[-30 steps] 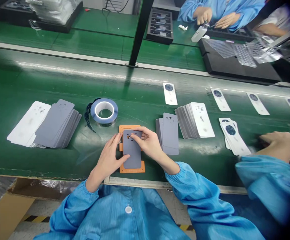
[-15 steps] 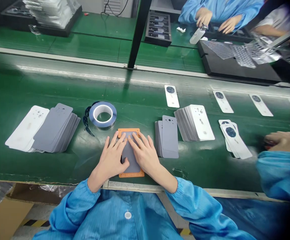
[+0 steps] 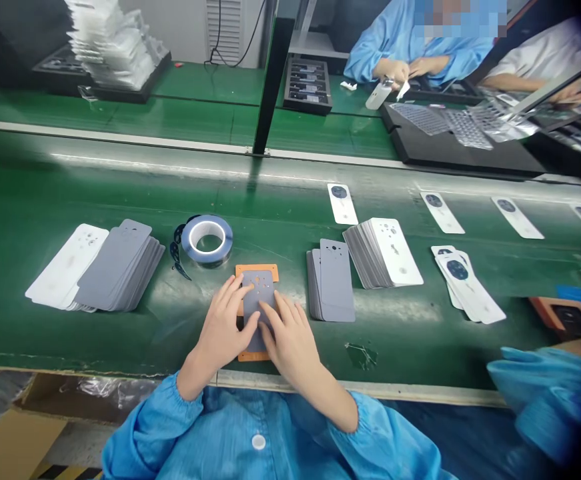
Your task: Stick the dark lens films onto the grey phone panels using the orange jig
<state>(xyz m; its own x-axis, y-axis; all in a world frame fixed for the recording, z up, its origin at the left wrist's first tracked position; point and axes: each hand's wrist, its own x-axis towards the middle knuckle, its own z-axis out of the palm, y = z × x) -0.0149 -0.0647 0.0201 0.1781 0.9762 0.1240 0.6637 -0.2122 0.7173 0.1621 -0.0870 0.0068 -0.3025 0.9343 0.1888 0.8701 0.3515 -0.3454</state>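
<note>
A grey phone back cover (image 3: pixel 259 298) with camera holes lies over an orange fixture (image 3: pixel 257 357) close to the front edge. My left hand (image 3: pixel 224 320) is closed on its left side, fingertips at the edge and thumb on the face. From the right, my right hand (image 3: pixel 290 327) grips the same cover, with index finger and thumb on the face and other fingers along the edge. What lies beneath my fingertips is hidden. To the right is a pile of grey covers (image 3: pixel 337 280); left of the fixture sits a roll of blue tape (image 3: pixel 220 250).
White covers (image 3: pixel 65 267) and grey covers (image 3: pixel 113 267) are piled left. A fanned white stack (image 3: pixel 399 253) and white covers with dark round camera stickers (image 3: pixel 473 293) lie right. A co-worker's sleeve (image 3: pixel 545 393) reaches in at right. A black post (image 3: pixel 270 87) stands ahead.
My right hand has slid down from the cover's top to its right side, uncovering the camera holes. My left hand has shifted slightly down. The co-worker's hand at right has moved lower.
</note>
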